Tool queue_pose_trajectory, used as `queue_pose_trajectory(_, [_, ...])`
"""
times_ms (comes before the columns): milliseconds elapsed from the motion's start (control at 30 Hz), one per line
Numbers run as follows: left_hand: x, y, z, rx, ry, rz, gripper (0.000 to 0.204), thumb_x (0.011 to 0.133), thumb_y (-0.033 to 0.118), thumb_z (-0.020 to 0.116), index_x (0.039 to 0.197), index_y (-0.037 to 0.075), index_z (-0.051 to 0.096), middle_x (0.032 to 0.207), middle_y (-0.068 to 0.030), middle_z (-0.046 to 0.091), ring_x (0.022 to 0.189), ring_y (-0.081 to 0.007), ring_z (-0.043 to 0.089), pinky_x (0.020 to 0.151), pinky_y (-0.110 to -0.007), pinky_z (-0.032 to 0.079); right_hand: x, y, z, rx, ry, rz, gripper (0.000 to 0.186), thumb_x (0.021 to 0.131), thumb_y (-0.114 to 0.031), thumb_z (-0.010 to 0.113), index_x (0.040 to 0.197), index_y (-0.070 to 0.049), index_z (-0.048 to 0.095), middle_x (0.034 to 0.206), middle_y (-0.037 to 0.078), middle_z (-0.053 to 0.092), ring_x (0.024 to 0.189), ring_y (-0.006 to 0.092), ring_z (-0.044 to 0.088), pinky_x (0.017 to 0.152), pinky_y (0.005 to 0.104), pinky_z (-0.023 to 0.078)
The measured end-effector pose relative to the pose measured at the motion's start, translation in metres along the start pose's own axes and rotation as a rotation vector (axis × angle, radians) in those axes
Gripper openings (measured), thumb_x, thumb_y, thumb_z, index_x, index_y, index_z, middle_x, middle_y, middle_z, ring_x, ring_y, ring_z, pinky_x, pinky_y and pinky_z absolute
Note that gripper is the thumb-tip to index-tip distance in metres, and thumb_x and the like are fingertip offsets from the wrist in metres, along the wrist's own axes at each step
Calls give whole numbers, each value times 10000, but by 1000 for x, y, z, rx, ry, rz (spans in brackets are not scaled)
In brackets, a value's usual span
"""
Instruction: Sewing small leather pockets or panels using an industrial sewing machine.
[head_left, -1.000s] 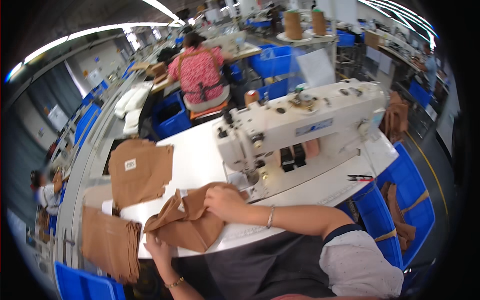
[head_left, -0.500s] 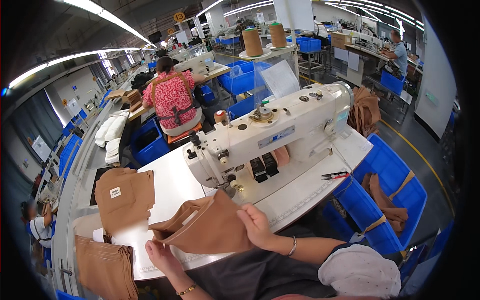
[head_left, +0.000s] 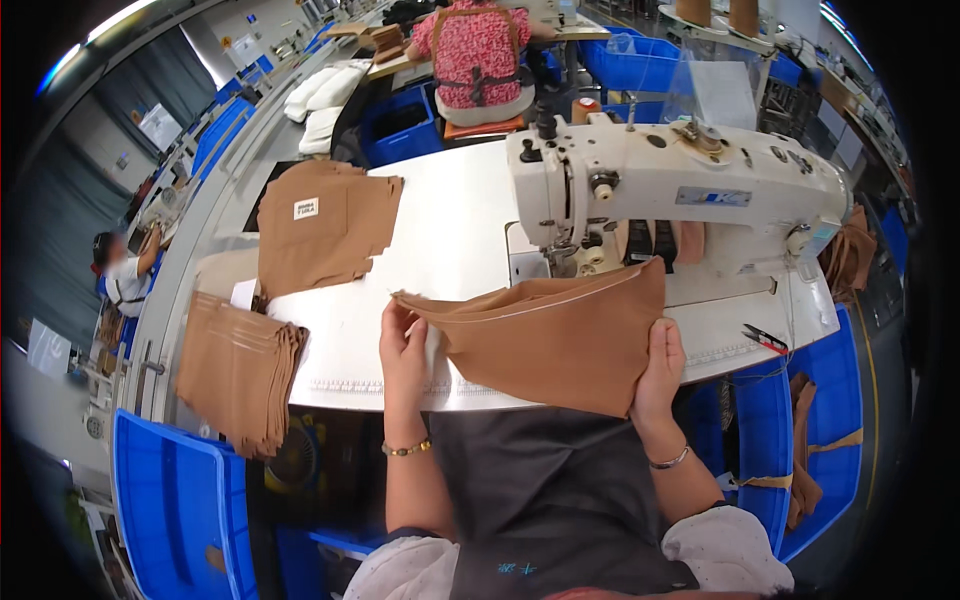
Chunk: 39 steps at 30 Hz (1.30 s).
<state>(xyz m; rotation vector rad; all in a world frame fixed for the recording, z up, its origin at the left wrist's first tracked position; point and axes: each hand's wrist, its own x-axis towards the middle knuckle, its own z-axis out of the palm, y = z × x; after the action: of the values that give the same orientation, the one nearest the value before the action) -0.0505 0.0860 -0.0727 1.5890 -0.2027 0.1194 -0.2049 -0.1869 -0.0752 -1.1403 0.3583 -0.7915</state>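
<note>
Cloth (head_left: 550, 345), handheld, lettered white label (head_left: 306, 207) beyond

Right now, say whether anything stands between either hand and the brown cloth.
Nothing visible does: the left hand holds the cloth by its left corner, the right hand by its right edge. The sewing machine stands beyond.

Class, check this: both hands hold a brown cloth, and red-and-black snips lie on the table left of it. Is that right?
No: the snips lie on the table right of the brown cloth, as the head view shows. The left hand and right hand do hold it.
</note>
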Motion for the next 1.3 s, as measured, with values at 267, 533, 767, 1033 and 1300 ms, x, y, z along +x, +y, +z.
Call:
queue_pose_trajectory(267, [8, 21, 7, -211, -191, -197, 264, 1029, 71, 534, 1284, 2, 541, 1126, -65, 630, 957, -120, 605, 876, -260, 509, -1, -4, -8, 0, -15, 40, 235, 1109, -241, 457, 961, -79, 540, 867, -57, 500, 787, 21, 419, 731, 190, 392])
queue_pose_trajectory(533, [2, 15, 19, -375, 249, 91, 153, 1087, 175, 472, 1086, 41, 545, 1018, -55, 659, 877, -97, 632, 767, -261, 533, 9, -9, -20, -83, 110, -61, 279, 1109, -258, 463, 903, -81, 522, 824, -71, 468, 772, 19, 388, 704, 193, 367])
queue_pose_trajectory(767, [-2, 32, 20, 701, 346, 195, 130, 1044, 157, 511, 1081, 33, 498, 839, -112, 629, 743, -241, 630, 661, -368, 490, 17, -10, -42, -432, 143, -283, 201, 1061, -203, 572, 918, -62, 569, 719, -68, 492, 674, 15, 404, 610, 213, 381])
queue_pose_trajectory(1033, [-13, 25, 21, 1140, 121, 35, 236, 954, 156, 611, 1158, 72, 530, 753, -67, 658, 674, -308, 668, 627, -449, 509, 7, -40, -42, -1358, -102, -640, 219, 795, -74, 716, 1002, -87, 647, 925, 49, 649, 831, 285, 637, 707, 414, 506])
queue_pose_trajectory(1300, [-8, 3, 20, 991, 120, 145, 349, 952, 202, 660, 1261, 76, 556, 821, -102, 647, 691, -262, 627, 617, -401, 492, -40, 8, 6, -1257, -753, -993, 438, 855, -237, 668, 1265, -84, 649, 1346, 173, 618, 1218, 335, 601, 1012, 477, 482])
